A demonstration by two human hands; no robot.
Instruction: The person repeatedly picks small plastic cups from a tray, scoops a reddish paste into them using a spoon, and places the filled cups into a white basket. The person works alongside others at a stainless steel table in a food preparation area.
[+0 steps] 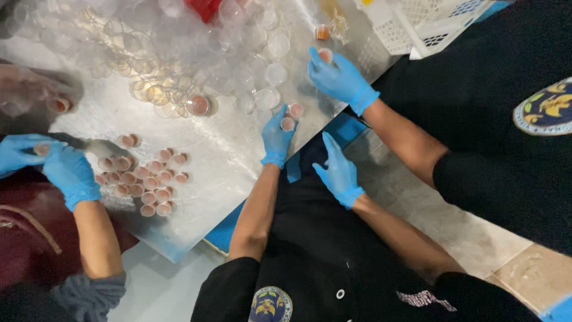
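— Hands? Left (277, 138) pinching small filled cup (288, 123) at frame centre, on bench (226, 161) edge.
— Right (338, 170) resting open, empty, just right of centre, off bench.

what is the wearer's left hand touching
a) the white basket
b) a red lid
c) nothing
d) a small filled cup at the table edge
d: the left hand, in a blue glove, has its fingertips on a small filled cup at the edge of the metal table; the right hand rests lower, off the table.
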